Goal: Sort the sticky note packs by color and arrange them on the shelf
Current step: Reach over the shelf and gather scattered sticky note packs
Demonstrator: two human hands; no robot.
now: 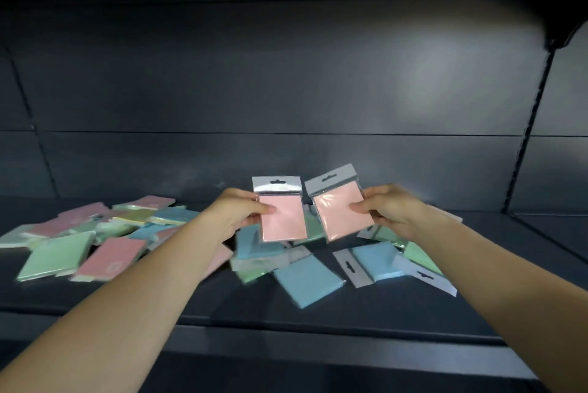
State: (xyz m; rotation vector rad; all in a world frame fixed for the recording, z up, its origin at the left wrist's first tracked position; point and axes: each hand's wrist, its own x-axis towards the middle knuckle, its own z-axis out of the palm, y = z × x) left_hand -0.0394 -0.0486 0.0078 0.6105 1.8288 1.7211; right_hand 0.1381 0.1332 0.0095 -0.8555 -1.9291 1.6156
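Note:
My left hand (237, 213) pinches a pink sticky note pack (283, 217) by its left edge, holding it upright above the shelf. My right hand (389, 211) pinches a second pink pack (340, 213) by its right edge, tilted slightly left. Both packs have a grey hang tab on top and sit side by side, nearly touching. Under them, loose packs lie scattered on the dark shelf (318, 306): a blue pack (308, 281), another blue pack (377, 262), a green pack (54, 257) and a pink pack (109, 260).
A jumbled heap of pink, green, blue and yellow packs (127, 221) covers the shelf's left part. The shelf's dark back panel (286, 90) rises behind. An upright slotted post (528, 138) and a bracket stand at the right, with an upper shelf overhead.

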